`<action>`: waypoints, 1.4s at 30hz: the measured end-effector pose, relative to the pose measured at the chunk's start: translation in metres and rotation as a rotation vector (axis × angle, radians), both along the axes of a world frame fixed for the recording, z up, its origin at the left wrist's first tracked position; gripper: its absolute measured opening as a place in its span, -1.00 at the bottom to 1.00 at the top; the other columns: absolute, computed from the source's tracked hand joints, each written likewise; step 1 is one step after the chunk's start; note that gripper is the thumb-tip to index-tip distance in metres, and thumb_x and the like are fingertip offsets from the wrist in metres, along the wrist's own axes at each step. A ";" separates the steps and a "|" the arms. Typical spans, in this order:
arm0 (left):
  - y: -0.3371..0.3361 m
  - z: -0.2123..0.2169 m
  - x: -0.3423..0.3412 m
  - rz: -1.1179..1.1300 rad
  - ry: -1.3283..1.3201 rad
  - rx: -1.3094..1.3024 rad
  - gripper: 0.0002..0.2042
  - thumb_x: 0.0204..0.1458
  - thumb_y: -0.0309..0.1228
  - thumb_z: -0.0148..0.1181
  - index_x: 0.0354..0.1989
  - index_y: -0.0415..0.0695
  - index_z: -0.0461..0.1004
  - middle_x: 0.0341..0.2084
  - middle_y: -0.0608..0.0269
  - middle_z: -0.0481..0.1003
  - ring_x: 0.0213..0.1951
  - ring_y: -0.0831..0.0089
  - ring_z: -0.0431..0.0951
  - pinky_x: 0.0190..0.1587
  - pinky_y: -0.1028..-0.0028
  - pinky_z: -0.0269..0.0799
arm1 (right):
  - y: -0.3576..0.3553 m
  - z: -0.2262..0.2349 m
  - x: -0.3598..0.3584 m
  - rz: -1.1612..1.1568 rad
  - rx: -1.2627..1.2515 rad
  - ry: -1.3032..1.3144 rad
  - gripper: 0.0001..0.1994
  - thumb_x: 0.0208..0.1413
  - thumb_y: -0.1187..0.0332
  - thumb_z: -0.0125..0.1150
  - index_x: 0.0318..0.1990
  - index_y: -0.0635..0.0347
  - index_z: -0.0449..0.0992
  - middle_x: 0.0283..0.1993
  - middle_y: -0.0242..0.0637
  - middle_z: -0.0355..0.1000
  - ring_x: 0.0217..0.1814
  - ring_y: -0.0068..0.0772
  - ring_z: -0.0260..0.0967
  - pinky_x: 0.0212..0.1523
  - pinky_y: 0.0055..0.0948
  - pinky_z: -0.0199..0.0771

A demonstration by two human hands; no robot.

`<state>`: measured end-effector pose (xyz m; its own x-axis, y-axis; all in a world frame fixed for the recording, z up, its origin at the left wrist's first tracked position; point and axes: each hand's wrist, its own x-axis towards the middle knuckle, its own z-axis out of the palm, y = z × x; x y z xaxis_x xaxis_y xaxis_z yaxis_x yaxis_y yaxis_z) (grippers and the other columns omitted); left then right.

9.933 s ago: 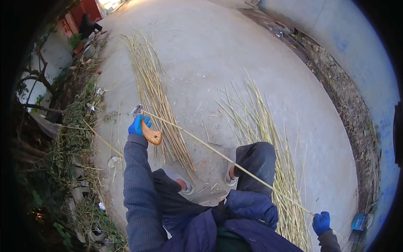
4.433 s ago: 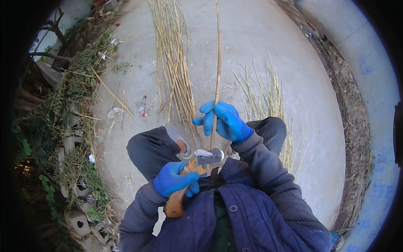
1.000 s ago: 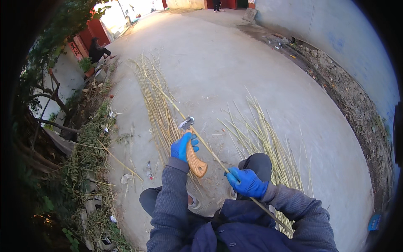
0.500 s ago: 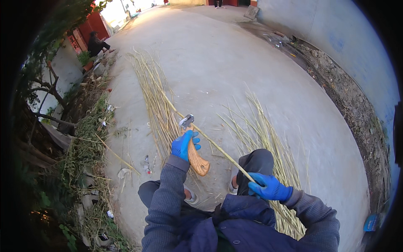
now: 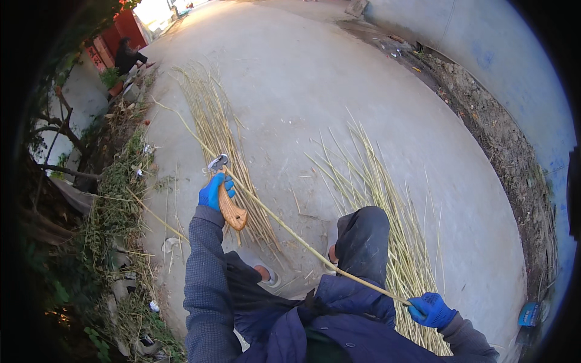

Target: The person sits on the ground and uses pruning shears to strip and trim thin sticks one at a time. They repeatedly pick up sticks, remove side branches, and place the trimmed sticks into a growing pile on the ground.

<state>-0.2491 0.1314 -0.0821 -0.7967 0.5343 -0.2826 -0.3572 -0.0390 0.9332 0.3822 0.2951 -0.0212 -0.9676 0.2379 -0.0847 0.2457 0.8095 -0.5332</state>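
Observation:
My left hand point(image 5: 212, 192), in a blue work glove, is closed round a tool with a curved wooden handle point(image 5: 232, 210) and a small metal head point(image 5: 218, 163). A long thin yellow-green stalk point(image 5: 290, 230) runs past the metal head and slants across my lap. Whether it passes through the head or only lies against it I cannot make out. My right hand point(image 5: 432, 310), gloved in blue too, grips the stalk's near end beside my right knee. The far tip of the stalk reaches over a bundle of stalks point(image 5: 212, 124) on the ground ahead at left.
Another heap of pale stalks point(image 5: 399, 242) lies at my right leg. Dry weeds and litter point(image 5: 115, 224) edge the concrete lane point(image 5: 302, 91) at left. A dirt strip point(image 5: 484, 115) and a pale wall point(image 5: 508, 66) border the right. A person point(image 5: 127, 57) sits far left.
My left hand with the tool has moved left and slightly forward. My right hand has drawn back to the right and down, now gripping the stalk's end. The view has shifted slightly.

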 end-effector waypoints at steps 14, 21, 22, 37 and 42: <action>0.071 -0.002 0.172 -0.312 -0.281 0.049 -0.61 0.10 -0.30 0.27 -0.01 -0.36 0.45 -0.20 0.02 0.56 -0.34 0.28 0.59 -0.36 0.35 0.60 | 0.010 -0.020 -0.204 -0.286 -0.584 -0.052 -0.73 0.32 0.15 -0.01 -0.08 0.15 0.46 -0.53 -0.26 0.44 -0.54 -0.39 0.44 -0.46 -0.34 0.46; 0.061 -0.010 0.005 0.073 -0.119 0.041 -0.55 0.11 -0.27 0.23 0.09 -0.31 0.41 -0.16 -0.01 0.53 -0.24 0.28 0.58 -0.27 0.36 0.59 | -0.037 -0.024 0.009 -0.095 0.135 0.159 -0.82 -0.02 0.41 0.32 -0.23 0.19 0.56 -0.72 -0.27 0.30 -0.74 -0.21 0.28 -0.66 -0.27 0.29; 0.061 -0.009 -0.013 0.092 -0.110 -0.035 -0.56 0.10 -0.27 0.25 0.08 -0.29 0.42 -0.18 0.01 0.54 -0.25 0.28 0.58 -0.25 0.34 0.59 | -0.045 -0.020 0.035 -0.133 0.140 0.176 -0.79 -0.02 0.42 0.32 -0.19 0.18 0.57 -0.71 -0.27 0.31 -0.73 -0.21 0.28 -0.64 -0.26 0.29; 0.095 0.003 0.213 -0.380 -0.281 -0.005 -0.63 0.14 -0.23 0.23 -0.07 -0.32 0.49 -0.23 0.05 0.57 -0.34 0.27 0.59 -0.34 0.33 0.60 | 0.009 -0.013 -0.159 -0.529 -0.628 -0.042 -0.74 0.27 0.26 0.07 0.01 0.17 0.48 -0.39 -0.19 0.53 -0.44 -0.29 0.54 -0.37 -0.33 0.53; 0.080 -0.016 0.134 -0.176 -0.187 0.026 -0.59 0.14 -0.22 0.22 -0.02 -0.35 0.48 -0.21 0.04 0.56 -0.28 0.27 0.59 -0.31 0.36 0.59 | -0.010 -0.038 -0.101 -0.288 -0.229 0.121 -0.85 0.15 0.37 0.15 -0.17 0.19 0.48 -0.57 -0.08 0.39 -0.53 -0.03 0.44 -0.47 -0.21 0.45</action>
<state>-0.1153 0.2110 -0.0979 -0.6261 0.6687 -0.4011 -0.5271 0.0161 0.8497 0.2811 0.2847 -0.0594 -0.8699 0.4900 -0.0562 0.3700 0.5731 -0.7312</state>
